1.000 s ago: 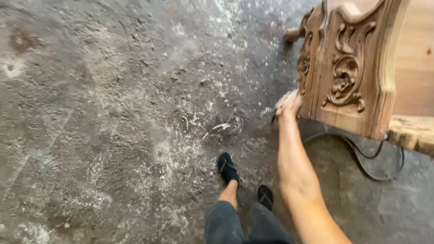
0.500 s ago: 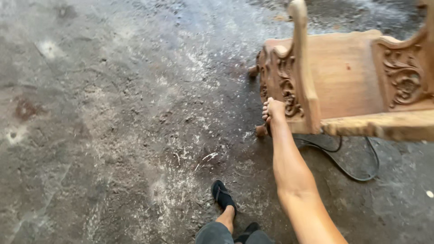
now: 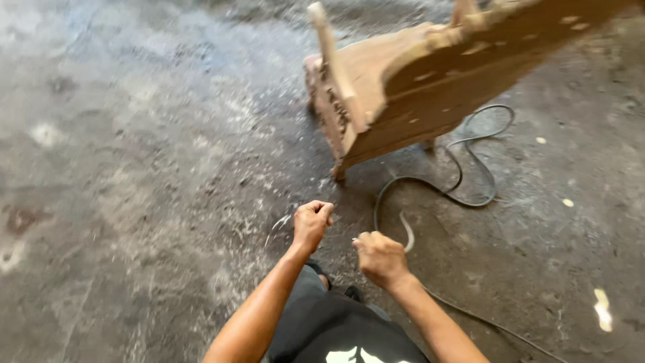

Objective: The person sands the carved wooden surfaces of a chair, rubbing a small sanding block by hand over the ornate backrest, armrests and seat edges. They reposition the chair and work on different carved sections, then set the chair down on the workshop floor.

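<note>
Spreading across the whole room is a grey concrete floor (image 3: 134, 168), mottled and dusted with pale wood shavings and chips. On it, up ahead, sits a carved wooden chair frame (image 3: 410, 87) of bare unfinished timber, tipped at a slant with its ornate side panel facing the person and one foot on the floor. A black cable (image 3: 463, 171) loops over the floor beside and behind the frame, then trails back toward the person's right. Nearer in, the person's dark trousers (image 3: 322, 323) show at the bottom edge. Both hands are held out low, well short of the frame: the left hand (image 3: 312, 224) is clenched into a fist, and the right hand (image 3: 381, 257) is curled shut too, a thin pale sliver poking from it, too small to identify.
</note>
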